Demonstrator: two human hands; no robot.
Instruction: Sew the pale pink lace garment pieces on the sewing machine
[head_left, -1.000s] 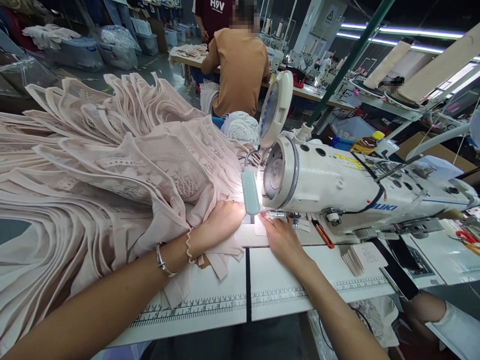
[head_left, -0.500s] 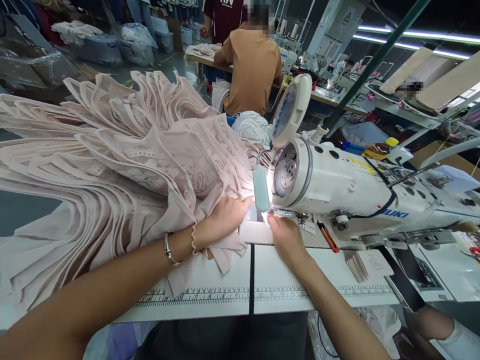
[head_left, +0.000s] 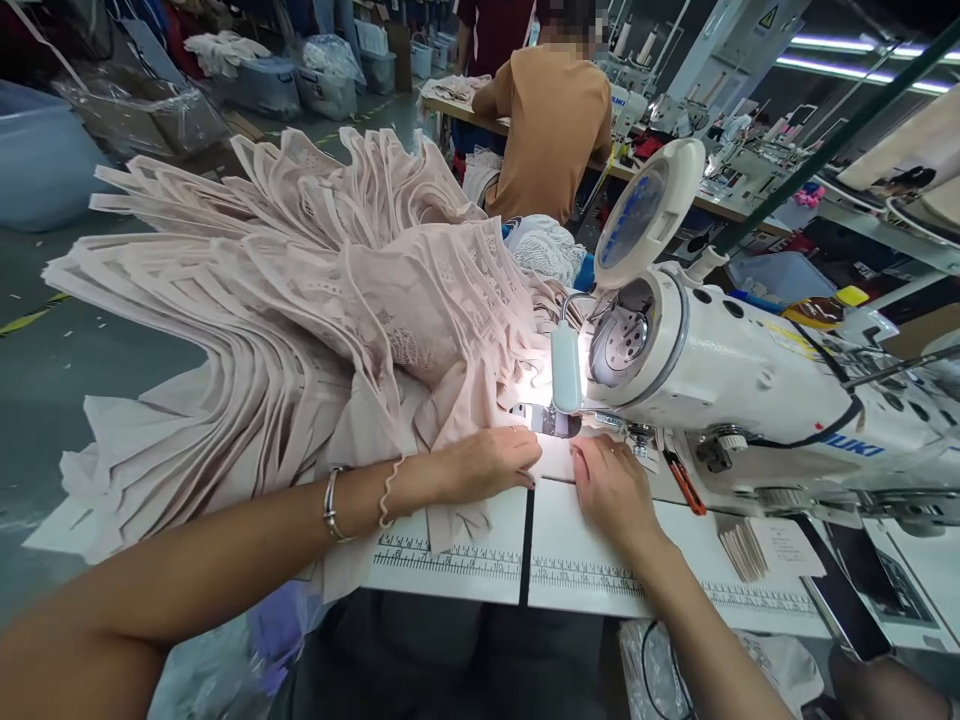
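A pale strip of fabric (head_left: pixel 556 462) lies at the front of the sewing machine (head_left: pixel 742 370), below its lit needle area. My left hand (head_left: pixel 484 465) is at the strip's left end, thumb and fingers closed in a pinch; what lies between the fingertips is partly hidden. My right hand (head_left: pixel 611 490) bends over the strip's right end, fingers together and pressed onto it, with the fingertips partly hidden. A big heap of pale pink lace garments (head_left: pixel 300 300) spreads left of the machine, some cloth hanging behind my left wrist.
Orange-handled snips (head_left: pixel 685 482) lie right of my right hand. Beyond them are a stack of labels (head_left: pixel 772 548) and a phone (head_left: pixel 847 590). A printed ruler (head_left: pixel 600 580) runs along the table's front edge. Another person (head_left: pixel 551 130) sits ahead, back turned.
My view has swung left, so the machine sits further right. My left hand has drawn back from the needle area towards me and now pinches by the strip; my right hand stays at the strip.
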